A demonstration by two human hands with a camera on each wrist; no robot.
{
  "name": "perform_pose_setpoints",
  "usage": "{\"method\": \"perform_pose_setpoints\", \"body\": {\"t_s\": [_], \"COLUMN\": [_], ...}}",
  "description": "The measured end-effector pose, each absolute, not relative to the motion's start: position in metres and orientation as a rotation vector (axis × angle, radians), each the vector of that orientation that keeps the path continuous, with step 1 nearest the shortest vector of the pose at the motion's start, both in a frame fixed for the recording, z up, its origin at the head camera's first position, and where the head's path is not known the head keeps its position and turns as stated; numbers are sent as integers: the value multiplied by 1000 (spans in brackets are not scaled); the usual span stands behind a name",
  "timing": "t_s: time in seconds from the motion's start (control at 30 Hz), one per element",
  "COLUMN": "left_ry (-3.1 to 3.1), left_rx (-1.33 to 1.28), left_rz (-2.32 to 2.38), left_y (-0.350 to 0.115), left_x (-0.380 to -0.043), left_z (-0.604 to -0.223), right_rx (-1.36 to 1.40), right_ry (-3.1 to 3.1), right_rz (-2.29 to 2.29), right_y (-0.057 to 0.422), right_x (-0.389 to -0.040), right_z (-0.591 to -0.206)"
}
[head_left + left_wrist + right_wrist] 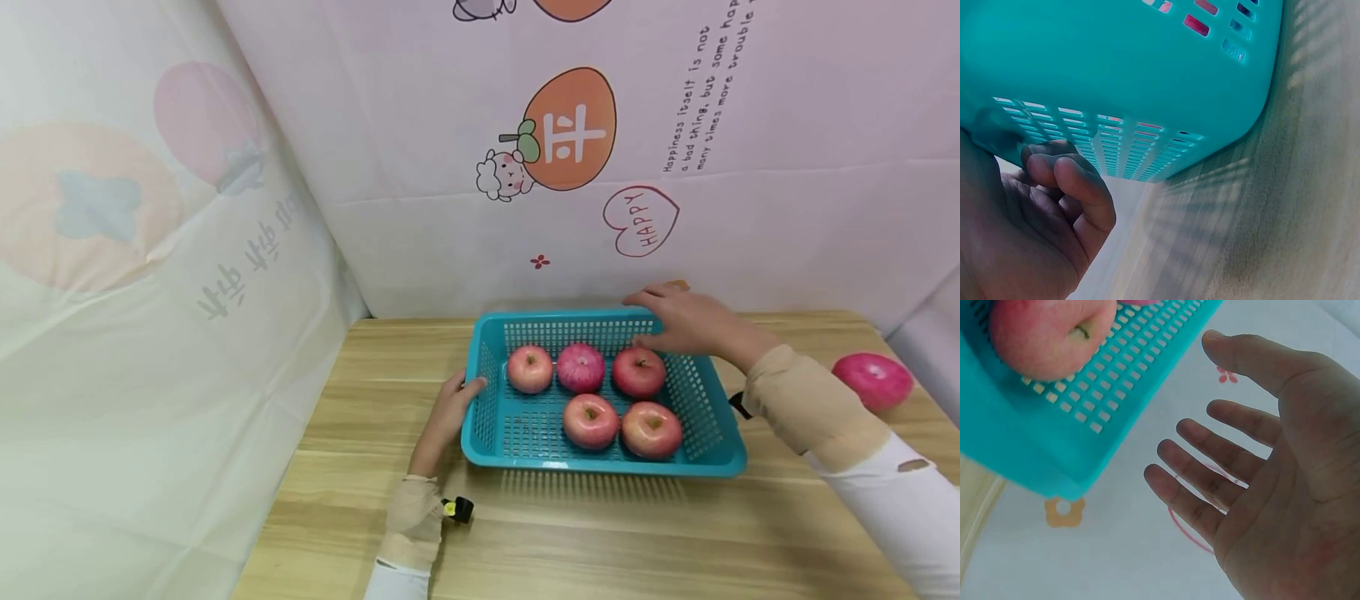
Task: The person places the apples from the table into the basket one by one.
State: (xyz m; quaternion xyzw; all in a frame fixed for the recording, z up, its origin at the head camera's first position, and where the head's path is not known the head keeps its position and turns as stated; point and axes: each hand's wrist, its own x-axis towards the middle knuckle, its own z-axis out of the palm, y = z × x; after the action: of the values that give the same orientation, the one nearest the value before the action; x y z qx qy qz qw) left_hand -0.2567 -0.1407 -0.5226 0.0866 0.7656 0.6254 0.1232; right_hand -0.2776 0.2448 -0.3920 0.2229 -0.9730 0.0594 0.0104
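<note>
A turquoise plastic basket (600,468) with latticed walls stands on the wooden table. Inside lie several red apples (591,421) and a round magenta thing (581,367) with pale streaks. At the basket's left end, my left hand (446,410) grips the rim, thumb over the top and fingers curled against the outside, as the left wrist view shows. My right hand (686,321) hovers over the back right corner, above the rear right apple (639,372). Its fingers are spread and straight in the right wrist view, holding nothing, with the palm (1285,481) beside the rim.
On the table (337,467) to the right, partly behind my right forearm, lies a bright pink oval thing (872,381). A white printed cloth (420,250) hangs along the table's back edge, and another pale cloth (150,400) borders the left side.
</note>
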Motion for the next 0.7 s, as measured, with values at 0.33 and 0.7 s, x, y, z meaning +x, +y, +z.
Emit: {"method": "perform_pose_setpoints", "body": {"t_s": [0.33,0.7], "left_ry": [2298,2316], "left_rx": [236,226], "left_rz": [1828,1824], "left_y": [-139,-139], "left_x": [-256,-257], "left_z": [-531,-530], "right_rx": [616,535], "right_ry": [-3094,-3136], "right_rz": [176,154], "right_y": [267,295], "right_x": [-269,-263], "right_z": [-383,-380]}}
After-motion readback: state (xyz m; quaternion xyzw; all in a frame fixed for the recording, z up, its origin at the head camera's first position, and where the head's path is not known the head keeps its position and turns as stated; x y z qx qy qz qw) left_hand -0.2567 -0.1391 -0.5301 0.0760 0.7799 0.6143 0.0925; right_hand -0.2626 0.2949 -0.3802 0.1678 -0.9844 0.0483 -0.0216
